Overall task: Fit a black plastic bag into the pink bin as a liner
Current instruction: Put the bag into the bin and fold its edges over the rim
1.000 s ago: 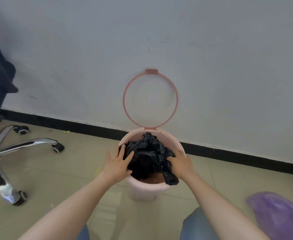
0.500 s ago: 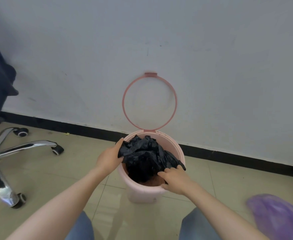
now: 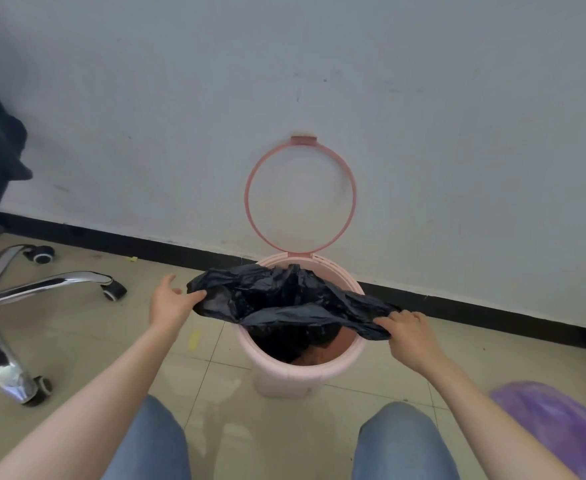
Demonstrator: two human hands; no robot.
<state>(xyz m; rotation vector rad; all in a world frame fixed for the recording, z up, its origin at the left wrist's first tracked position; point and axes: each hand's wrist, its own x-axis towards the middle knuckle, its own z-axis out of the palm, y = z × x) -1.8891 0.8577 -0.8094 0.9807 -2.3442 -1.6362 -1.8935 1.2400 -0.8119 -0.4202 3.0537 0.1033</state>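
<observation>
A round pink bin (image 3: 284, 379) stands on the tiled floor against the wall, its pink ring lid (image 3: 300, 194) flipped up against the wall. A black plastic bag (image 3: 284, 299) hangs down into the bin, and its mouth is stretched wide above the rim. My left hand (image 3: 172, 303) pinches the bag's left edge, out past the bin's left side. My right hand (image 3: 411, 337) grips the bag's right edge, just beyond the rim on the right. The bin's bare inner wall shows at the front right.
An office chair's chrome base (image 3: 14, 306) with castors stands at the left. A purple plastic bag (image 3: 558, 424) lies on the floor at the lower right. A black skirting board (image 3: 492, 306) runs along the wall. My knees in jeans (image 3: 153, 441) are in front of the bin.
Both hands have pulled apart, the left to the left and the right to the right. The bunched bag has opened out into a wide stretched mouth over the bin.
</observation>
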